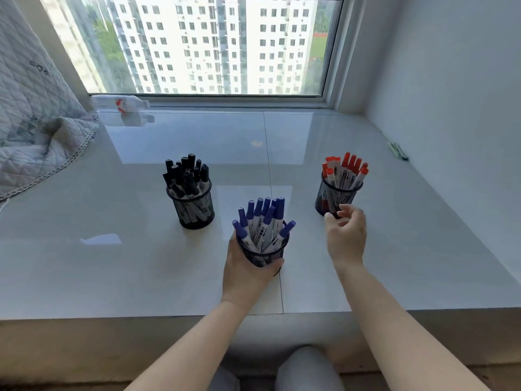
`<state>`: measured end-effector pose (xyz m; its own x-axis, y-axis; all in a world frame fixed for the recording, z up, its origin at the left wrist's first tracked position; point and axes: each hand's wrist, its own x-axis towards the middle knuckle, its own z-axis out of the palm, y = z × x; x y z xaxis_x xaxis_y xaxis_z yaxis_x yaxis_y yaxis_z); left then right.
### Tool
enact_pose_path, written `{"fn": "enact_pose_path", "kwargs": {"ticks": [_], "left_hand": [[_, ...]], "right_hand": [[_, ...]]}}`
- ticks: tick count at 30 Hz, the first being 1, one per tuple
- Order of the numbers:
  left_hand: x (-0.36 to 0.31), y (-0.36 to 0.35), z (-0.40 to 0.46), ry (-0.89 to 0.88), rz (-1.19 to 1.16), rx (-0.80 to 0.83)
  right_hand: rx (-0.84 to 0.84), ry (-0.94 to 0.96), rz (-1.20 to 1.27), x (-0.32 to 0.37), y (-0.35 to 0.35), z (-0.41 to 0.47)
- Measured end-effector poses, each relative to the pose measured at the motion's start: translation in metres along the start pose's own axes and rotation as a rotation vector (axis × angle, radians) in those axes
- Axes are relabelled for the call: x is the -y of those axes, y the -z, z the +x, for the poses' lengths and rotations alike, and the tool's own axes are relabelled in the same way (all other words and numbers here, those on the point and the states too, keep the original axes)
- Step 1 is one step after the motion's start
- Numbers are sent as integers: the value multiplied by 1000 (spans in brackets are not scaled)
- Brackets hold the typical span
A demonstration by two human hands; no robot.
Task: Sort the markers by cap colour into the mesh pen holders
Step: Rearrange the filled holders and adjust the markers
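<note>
A: Status, left to right?

B: 3 mesh holders stand on the sill. The black-cap holder is at 10 o'clock of centre; the blue-cap holder is at 6 o'clock; the red-cap holder is at 2 o'clock. No loose markers are visible.

A: Hands?

B: The left hand wraps its fingers round the blue-cap holder. The right hand hangs near the red-cap holder's base, fingers loosely curled, holding nothing.

A: Procedure?

B: Sorting appears complete. Keep the blue-cap holder upright, set it flat between the other 2, then release.
</note>
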<state>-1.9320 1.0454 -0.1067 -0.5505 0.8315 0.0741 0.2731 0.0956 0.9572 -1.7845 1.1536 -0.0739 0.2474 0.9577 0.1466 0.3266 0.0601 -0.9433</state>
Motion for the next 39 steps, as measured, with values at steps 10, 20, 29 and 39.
{"fn": "enact_pose_path", "kwargs": {"ticks": [10,20,29,39], "left_hand": [[3,-3,55,26,80,-47],[13,-14,104,2,120,-62],[15,-17,129,-8,150,-94],[18,-13,124,49,137,-62]], "right_hand": [[16,-87,-81,-26,-17,67],[88,-38,-37,-40,-30,97],[99,1,-104,-47,-28,97],[154,-19,-123,-42,-14,62]]}}
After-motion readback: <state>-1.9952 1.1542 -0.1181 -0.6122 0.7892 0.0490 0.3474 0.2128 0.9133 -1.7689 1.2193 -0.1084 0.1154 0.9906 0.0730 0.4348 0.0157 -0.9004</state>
